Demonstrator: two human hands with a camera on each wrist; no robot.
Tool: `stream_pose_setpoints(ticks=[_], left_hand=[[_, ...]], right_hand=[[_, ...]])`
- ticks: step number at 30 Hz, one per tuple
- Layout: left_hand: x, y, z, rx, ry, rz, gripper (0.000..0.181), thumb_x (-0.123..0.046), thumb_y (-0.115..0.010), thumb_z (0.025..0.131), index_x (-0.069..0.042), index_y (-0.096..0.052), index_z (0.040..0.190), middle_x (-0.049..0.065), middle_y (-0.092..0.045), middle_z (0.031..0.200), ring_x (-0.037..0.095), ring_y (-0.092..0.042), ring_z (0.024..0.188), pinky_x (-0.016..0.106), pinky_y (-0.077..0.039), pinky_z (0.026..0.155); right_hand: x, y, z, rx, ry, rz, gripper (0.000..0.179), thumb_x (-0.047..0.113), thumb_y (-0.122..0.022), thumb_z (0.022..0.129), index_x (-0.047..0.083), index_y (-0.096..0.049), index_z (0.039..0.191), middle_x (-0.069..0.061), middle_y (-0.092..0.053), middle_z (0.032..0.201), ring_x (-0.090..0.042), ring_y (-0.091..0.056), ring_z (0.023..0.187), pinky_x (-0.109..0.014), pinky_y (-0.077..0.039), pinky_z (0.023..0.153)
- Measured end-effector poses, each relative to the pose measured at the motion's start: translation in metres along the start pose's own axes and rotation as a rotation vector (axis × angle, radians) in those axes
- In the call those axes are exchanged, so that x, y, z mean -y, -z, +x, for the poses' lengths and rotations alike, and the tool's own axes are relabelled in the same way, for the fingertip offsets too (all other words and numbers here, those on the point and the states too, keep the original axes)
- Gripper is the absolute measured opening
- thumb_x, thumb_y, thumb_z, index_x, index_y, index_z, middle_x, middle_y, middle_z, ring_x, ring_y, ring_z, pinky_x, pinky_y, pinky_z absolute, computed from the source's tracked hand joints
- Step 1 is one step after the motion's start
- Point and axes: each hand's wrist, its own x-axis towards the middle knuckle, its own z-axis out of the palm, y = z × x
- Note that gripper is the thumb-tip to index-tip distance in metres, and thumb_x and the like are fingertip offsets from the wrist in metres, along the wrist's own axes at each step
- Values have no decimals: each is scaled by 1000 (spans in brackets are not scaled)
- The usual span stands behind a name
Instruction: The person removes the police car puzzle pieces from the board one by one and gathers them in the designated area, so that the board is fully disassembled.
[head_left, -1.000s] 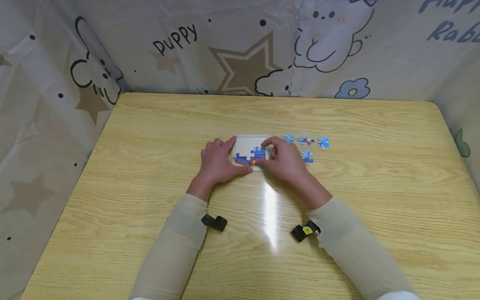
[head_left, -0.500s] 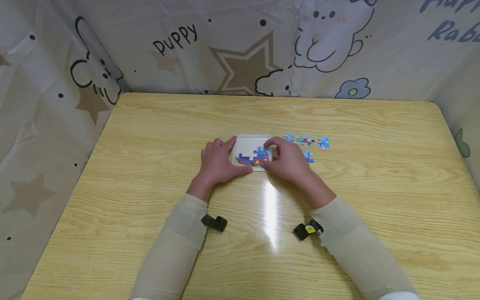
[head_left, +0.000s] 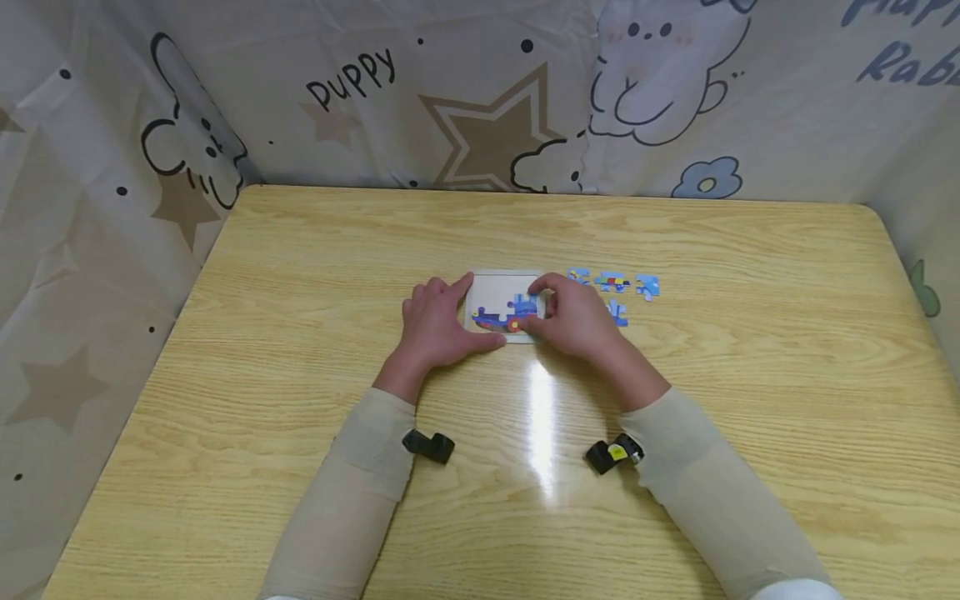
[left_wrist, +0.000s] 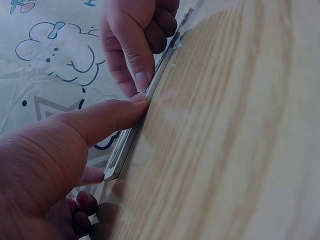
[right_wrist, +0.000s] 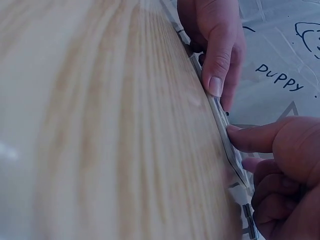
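A small white puzzle tray point(head_left: 489, 292) lies on the table in the head view. Joined jigsaw pieces point(head_left: 491, 317) with a blue and red train picture fill its lower part. My left hand point(head_left: 433, 323) holds the tray, thumb along the near edge and index finger at the far left corner. At the tray's right end, my right hand point(head_left: 576, 323) has thumb and index finger bent around a blue jigsaw piece point(head_left: 525, 303) of the joined picture. In the right wrist view, the thumb point(right_wrist: 250, 138) sits right at the tray's edge; the piece itself is hidden there.
Right of the tray lie several loose jigsaw pieces, among them a multicoloured piece point(head_left: 612, 282), a blue piece point(head_left: 647, 286) and one partly behind the right hand point(head_left: 617, 313). The wooden table point(head_left: 300, 250) ends at a printed cloth point(head_left: 360, 142) behind.
The joined train pieces have slid slightly right inside the tray, the right hand's fingertips shifting with them. The left hand and the tray have kept their place.
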Motion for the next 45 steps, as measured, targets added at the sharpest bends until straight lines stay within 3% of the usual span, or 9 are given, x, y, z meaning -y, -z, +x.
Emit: stream_pose_setpoints(ticks=[16,29,45], left_hand=[[0,1,0,1,4,-10,110,-67,-81,69,-16,-37,156,6,-45,108,27,-36,97,43,-26,83],[0,0,0,-5,-4,-6,110,-68,-80,68,-16,-38,156,6,-45,108,27,-36,97,43,-26,84],[0,0,-1,-9,-2,-6,110,-68,-80,68,-16,-38,156,5,-44,105,26,-36,94,42,-26,81]], right_hand=[[3,3,2,45,-26,-11,46,28,-82,85,11,-56,119,-7,-57,78,-22,-51,63,-35,-40,57],[4,1,-1,-48,-27,-26,46,30,-88,79,14,-59,111,-6,-54,76,-24,-48,65,-37,-37,59],[6,0,0,-68,-72,-65,47,31,-89,77,11,-64,112,-5,-57,77,-23,-51,66,-36,-39,60]])
